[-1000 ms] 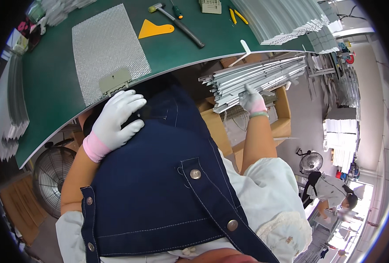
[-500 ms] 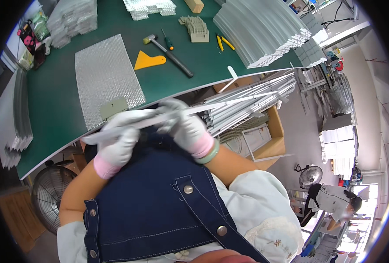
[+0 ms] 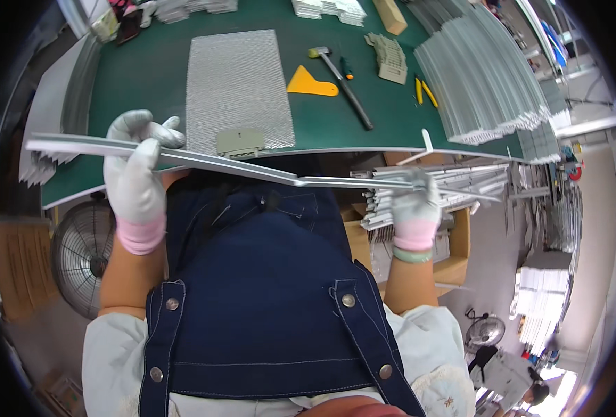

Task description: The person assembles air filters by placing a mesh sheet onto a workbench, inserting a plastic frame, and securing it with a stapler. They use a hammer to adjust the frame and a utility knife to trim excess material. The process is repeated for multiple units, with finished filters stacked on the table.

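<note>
A long, thin silver-white frame strip stretches across my front, just off the bench edge, with a slight bend or joint in its middle. Gloved in white with a pink cuff, my left hand grips the strip's left part between thumb and fingers. My right hand, gloved alike and a little blurred, has its fingers closed round the right part. Beyond the strip, a silver mesh sheet lies on the green bench. A beige plastic piece rests on the sheet's near edge.
A yellow scraper, hammer, screwdriver and yellow-handled pliers lie on the bench. Stacked silver panels stand right, more panels left. Below right, a cardboard box sits by bundled strips. A fan stands lower left.
My hands have moved apart, left hand to the left and right hand to the right. The strip now spans between them, its bend visible. The whole view has shifted.
</note>
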{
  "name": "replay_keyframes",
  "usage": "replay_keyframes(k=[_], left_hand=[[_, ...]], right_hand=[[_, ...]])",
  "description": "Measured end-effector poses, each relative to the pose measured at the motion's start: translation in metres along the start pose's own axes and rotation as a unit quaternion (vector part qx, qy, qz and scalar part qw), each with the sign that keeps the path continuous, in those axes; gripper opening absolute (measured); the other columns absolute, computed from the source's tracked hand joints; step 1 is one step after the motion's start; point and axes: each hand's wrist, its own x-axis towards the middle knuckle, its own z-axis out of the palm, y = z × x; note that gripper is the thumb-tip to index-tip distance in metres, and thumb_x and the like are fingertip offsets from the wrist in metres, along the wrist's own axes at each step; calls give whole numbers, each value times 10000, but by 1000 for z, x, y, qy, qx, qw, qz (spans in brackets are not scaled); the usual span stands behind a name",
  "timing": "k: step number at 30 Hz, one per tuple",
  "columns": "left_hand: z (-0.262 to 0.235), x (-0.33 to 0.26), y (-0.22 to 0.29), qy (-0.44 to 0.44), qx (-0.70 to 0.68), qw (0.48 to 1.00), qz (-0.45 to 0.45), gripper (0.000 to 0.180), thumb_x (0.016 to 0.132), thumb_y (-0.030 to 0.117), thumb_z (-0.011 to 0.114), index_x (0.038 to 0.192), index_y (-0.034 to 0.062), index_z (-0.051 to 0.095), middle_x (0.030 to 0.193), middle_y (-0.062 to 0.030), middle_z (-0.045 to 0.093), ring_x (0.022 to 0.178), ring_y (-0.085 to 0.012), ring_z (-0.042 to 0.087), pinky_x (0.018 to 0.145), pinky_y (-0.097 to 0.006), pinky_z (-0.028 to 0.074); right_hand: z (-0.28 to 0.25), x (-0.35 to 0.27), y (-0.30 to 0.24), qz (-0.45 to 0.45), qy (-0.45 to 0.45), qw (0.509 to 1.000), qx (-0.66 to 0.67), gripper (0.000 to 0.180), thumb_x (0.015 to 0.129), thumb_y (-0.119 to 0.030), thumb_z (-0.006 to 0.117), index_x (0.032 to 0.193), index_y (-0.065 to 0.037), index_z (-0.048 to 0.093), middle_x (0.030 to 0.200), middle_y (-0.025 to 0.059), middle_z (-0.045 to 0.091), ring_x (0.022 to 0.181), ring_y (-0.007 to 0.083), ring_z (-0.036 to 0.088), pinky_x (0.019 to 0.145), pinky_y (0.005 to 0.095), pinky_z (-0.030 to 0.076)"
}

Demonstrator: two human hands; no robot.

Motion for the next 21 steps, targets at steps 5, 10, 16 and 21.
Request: replay_keyframes(k=[5,10,16,21], left_hand=[[-33,6,21,-50,329,932,-144,426,833,41,508,1252,-33,479,793,-25,587,740,-105,583,766,-271,499],[-18,-6,26,-56,316,933,-165,385,837,41,522,1213,-37,491,736,28,511,676,-55,496,624,-228,434],[-22,-70,-39,-128,325,892,-288,506,867,76,604,1320,-80,439,997,-124,650,933,-170,640,867,-333,506],[-39,0,-63,-6,521,853,26,376,871,169,582,1170,-57,552,1031,-273,626,1007,-428,598,899,-446,484]], right_hand=[[56,-28,9,-356,-54,880,-310,516,1002,-101,431,1497,-71,290,1215,136,572,974,200,590,853,386,513],[111,-37,72,-183,-338,733,-561,700,909,90,444,1538,-15,155,1215,180,576,971,206,638,892,315,512],[104,19,123,-83,-206,812,-539,483,934,-10,486,1404,57,395,1257,208,551,1082,280,609,942,369,493],[112,72,154,-162,-206,673,-692,300,899,-106,563,1145,65,559,1087,265,618,1026,403,609,906,440,476]])
